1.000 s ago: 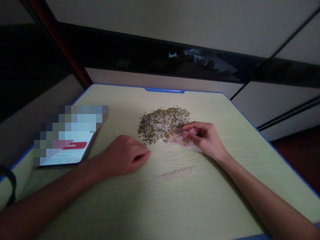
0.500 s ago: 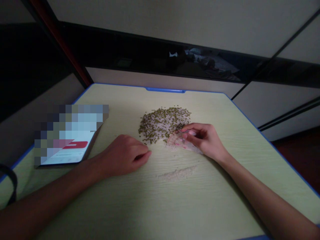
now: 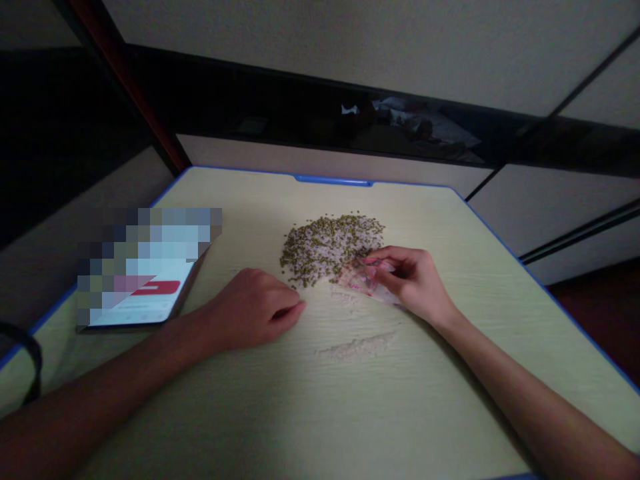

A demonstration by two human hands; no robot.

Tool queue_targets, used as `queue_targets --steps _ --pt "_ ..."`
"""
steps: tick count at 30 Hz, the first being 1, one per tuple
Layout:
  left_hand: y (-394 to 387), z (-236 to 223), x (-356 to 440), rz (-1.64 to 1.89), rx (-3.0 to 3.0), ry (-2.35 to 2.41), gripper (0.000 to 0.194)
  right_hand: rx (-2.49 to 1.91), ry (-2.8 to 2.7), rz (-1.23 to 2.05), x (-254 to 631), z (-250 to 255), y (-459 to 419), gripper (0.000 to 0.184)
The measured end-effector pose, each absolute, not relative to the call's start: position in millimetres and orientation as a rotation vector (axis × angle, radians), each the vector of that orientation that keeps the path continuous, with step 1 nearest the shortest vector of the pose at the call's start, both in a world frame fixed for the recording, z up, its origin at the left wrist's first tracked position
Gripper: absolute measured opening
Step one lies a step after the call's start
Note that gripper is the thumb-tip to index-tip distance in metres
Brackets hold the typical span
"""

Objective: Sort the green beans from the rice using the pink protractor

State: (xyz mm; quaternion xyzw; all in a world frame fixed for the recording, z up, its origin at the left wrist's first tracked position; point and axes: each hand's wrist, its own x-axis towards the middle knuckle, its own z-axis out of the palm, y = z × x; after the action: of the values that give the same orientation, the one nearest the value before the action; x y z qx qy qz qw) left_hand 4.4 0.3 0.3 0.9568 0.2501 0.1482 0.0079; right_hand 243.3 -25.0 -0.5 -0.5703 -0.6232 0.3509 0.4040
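A heap of small green beans mixed with whitish grains (image 3: 325, 247) lies on the pale table, with loose beans round its edge. At its near right side my right hand (image 3: 413, 277) pinches a thin, see-through plastic packet with red print (image 3: 363, 280), whose left end touches the heap. A few pale grains lie just below the packet. My left hand (image 3: 255, 307) rests closed on the table to the left of the heap, thumb against curled fingers; what they hold, if anything, is hidden. Nearer to me runs a low strip of whitish grains (image 3: 357, 347).
A tablet (image 3: 165, 303) with a lit, partly blurred screen lies at the left, beside my left forearm. A black strap or cable (image 3: 33, 353) curves at the left edge. The table (image 3: 240, 193) has a blue rim and handle; cabinet panels stand behind it.
The whole view has shifted slightly to the right. More red shows on the packet at my right fingertips. My left hand keeps its closed pose on the table.
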Motion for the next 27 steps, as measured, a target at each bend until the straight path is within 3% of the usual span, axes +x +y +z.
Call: queue_targets --steps 14,27 --pt "0.6 0.3 4.2 0.433 2.994 0.783 0.037 -1.428 -1.616 0.869 235.4 -0.6 -22.3 0.02" --pt "1.7 0.8 4.1 0.42 2.972 0.772 0.036 -1.186 -1.833 1.154 228.0 -0.5 -34.0 0.017"
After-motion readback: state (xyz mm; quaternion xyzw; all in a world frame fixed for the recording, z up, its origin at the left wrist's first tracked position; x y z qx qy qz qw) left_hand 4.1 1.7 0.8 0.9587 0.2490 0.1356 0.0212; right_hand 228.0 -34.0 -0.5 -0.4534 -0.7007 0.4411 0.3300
